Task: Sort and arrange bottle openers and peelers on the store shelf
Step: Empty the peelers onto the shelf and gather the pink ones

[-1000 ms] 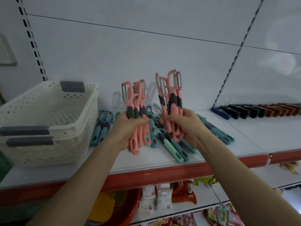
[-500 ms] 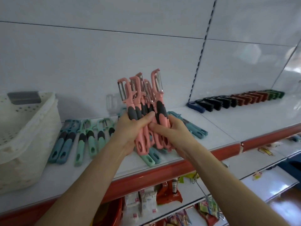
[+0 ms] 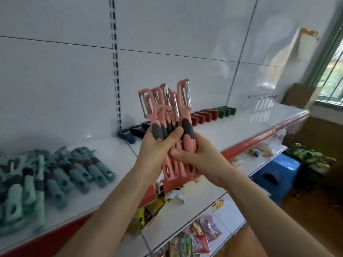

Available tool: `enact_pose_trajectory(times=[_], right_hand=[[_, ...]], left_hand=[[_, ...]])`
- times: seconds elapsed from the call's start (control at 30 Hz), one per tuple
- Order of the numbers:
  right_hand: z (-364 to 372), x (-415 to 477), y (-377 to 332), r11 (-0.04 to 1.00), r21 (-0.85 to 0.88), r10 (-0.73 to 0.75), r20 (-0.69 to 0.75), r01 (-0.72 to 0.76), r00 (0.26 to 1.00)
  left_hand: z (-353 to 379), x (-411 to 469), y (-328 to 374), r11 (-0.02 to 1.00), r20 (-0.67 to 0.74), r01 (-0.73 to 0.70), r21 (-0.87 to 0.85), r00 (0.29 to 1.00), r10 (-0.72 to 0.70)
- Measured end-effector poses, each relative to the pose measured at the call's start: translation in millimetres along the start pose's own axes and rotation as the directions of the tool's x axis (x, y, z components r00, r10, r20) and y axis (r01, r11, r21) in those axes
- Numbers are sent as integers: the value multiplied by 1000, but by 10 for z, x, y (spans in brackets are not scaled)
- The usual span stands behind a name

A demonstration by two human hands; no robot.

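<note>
Both hands held a bundle of pink plastic peelers with dark grey grip pads and steel blades [image 3: 186, 125] upright in the air, blades uppermost, before the white store shelf with its red front edge [image 3: 232, 132]. The left hand [image 3: 157, 151] was wrapped round the handles from the left, its thumb across the grey pads. The right hand [image 3: 202, 158] clasped them from the right and a little lower. The fingers [image 3: 176, 152] of both were curled tight on the bundle, so neither hand was free. On the shelf to the left lay a crowd of teal and mint-green peelers [image 3: 61, 175], side by side with handles toward the front, somewhat blurred. Behind the hands a row of flat bottle openers ran along the back of the shelf: dark blue and black ones [image 3: 130, 133] nearest, then red-brown ones [image 3: 202, 115], then green ones [image 3: 225, 110]. By my reading the pink lot was gathered by colour and the step in hand was bringing it to its place. The next move would call for lowering the bundle onto a bare stretch of shelf, right of the teal group. One hand would then steady it while the other dealt the peelers out singly, handles forward like their neighbours, minding the exposed blades.
</note>
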State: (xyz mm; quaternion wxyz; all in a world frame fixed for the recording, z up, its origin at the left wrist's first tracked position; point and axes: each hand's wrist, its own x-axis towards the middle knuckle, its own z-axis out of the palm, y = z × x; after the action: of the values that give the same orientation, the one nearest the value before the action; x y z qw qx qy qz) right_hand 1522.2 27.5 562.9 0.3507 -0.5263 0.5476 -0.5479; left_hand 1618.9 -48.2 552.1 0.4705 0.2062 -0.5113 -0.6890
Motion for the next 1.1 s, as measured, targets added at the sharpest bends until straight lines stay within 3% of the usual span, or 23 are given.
enact_pose_trajectory(times=[0.27,0.4,0.57,0.77,0.93,1.1], right_hand=[[-1555,-97,176,996,-86,15,-207,-34,978],[-2133,90,438,998,1,55,-274,-57,960],[-2827,514,766,998,-44,37,-323,-54,946],[-3486,1132,982,991,-127,-78,-294,42,953],[-3852,1556,1208,980,-163,-150,-238,113,960],[-4099,1902,1519,983,-91,-165,-71,158,984]], left_hand=[[1452,586,-673,995,147,49,86,987,-61],[1882,982,-1034,988,168,59,140,982,-82],[2313,1620,-1501,976,188,13,219,981,-55],[2692,2362,-1775,939,219,-147,312,972,79],[2869,2741,-1923,884,166,-264,385,962,215],[2894,2908,-2135,852,63,-260,454,963,261]])
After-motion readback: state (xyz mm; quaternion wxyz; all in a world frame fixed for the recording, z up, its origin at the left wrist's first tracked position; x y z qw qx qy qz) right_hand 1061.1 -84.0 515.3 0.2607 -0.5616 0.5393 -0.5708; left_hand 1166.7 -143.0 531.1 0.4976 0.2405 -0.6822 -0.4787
